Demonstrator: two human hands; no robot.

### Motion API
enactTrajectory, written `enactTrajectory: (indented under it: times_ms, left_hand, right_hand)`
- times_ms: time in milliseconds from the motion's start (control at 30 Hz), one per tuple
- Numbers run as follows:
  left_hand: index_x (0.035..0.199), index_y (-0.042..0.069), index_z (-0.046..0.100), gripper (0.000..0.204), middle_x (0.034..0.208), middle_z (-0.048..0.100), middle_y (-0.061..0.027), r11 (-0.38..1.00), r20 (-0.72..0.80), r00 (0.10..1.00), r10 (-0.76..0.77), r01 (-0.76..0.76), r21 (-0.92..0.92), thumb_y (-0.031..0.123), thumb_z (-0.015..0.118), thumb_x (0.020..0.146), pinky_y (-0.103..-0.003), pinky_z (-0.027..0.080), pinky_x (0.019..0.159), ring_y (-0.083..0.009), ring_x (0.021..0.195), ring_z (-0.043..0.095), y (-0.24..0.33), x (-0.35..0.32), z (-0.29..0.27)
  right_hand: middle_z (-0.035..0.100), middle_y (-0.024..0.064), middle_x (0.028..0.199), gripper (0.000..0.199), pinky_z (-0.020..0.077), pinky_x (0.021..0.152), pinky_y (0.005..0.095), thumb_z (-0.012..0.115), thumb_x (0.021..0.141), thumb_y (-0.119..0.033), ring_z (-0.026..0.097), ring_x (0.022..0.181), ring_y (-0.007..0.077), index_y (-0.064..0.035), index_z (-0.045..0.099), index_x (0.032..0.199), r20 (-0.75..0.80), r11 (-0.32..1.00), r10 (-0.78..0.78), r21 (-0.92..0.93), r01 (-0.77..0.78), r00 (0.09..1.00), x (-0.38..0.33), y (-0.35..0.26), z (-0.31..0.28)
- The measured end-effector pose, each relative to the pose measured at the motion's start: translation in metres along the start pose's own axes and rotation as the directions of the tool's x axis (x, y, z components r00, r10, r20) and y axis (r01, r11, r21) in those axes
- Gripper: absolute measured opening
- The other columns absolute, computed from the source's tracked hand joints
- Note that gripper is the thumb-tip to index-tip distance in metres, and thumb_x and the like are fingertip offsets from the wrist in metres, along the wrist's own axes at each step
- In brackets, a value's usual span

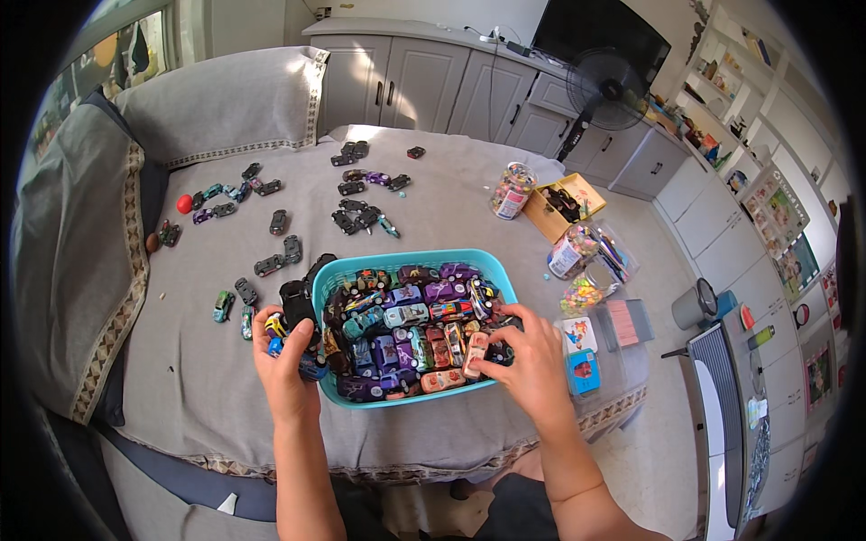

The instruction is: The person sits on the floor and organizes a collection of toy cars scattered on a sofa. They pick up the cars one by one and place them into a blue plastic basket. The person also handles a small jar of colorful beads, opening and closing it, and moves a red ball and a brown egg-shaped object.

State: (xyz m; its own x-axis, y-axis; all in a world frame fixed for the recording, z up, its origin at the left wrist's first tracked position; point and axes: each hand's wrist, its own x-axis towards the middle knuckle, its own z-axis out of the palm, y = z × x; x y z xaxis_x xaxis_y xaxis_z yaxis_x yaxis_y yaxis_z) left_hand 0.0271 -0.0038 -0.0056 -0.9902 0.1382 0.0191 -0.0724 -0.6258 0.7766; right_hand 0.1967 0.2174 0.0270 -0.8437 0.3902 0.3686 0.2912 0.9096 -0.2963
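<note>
A teal plastic basket (502, 279) full of small toy cars lies in front of me on the grey cloth. The cars inside are purple, blue, red and other colours, packed closely. My left hand (290, 370) is closed around several toy cars beside the basket's left rim; a black toy car (296, 305) shows on top, underside up, with yellow and blue ones below it. Over the basket's right side, my right hand (534, 370) pinches a pink toy car (474, 353) between thumb and fingers. Its other fingertips touch or hover near the cars there; I cannot tell which.
Loose toy cars (352, 187) are scattered over the cloth beyond and left of the basket. To the right stand jars of colourful beads (512, 191), a wooden box (547, 215), and a blue card pack (584, 371). A red ball (185, 204) lies by the left cushion.
</note>
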Motion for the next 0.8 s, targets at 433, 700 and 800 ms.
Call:
enactTrajectory:
  times_ms: [433, 700, 800]
  left_hand:
    - [0.115, 0.008, 0.048, 0.044, 0.094, 0.063, -0.0067, 0.999, 0.013, 0.999, -0.029, 0.029, -0.023, 0.002, 0.072, 0.079, -0.026, 0.05, 0.068, -0.0133, 0.077, 0.062, 0.0, -0.002, 0.003]
    - [0.116, 0.008, 0.048, 0.044, 0.095, 0.064, -0.0071, 0.999, 0.026, 0.999, -0.025, 0.026, -0.032, 0.001, 0.072, 0.079, -0.027, 0.051, 0.069, -0.0138, 0.078, 0.063, -0.001, -0.001, 0.001]
    - [0.116, 0.006, 0.048, 0.042, 0.089, 0.059, -0.0059, 1.0, 0.004, 1.0, -0.002, 0.002, 0.016, 0.006, 0.071, 0.08, -0.026, 0.048, 0.065, -0.0137, 0.072, 0.058, -0.002, -0.002, 0.008]
  right_hand:
    - [0.055, 0.0072, 0.127, 0.032, 0.0412, 0.09, 0.0412, 0.08, 0.071, -0.027, 0.054, 0.104, 0.0278, -0.0081, 0.072, 0.096, 0.048, 0.997, -0.063, 0.041, 0.061, 0.997, 0.001, 0.001, -0.001]
    - [0.055, 0.0098, 0.128, 0.027, 0.0432, 0.09, 0.0411, 0.071, 0.08, -0.014, 0.055, 0.103, 0.0295, -0.009, 0.07, 0.107, 0.015, 0.991, -0.093, 0.099, 0.091, 0.996, 0.002, 0.005, 0.009]
    - [0.058, 0.0123, 0.125, 0.029, 0.045, 0.089, 0.0393, 0.066, 0.086, -0.01, 0.057, 0.103, 0.0319, -0.0071, 0.067, 0.115, -0.049, 0.964, -0.104, 0.242, 0.113, 0.993, 0.004, 0.0, 0.012]
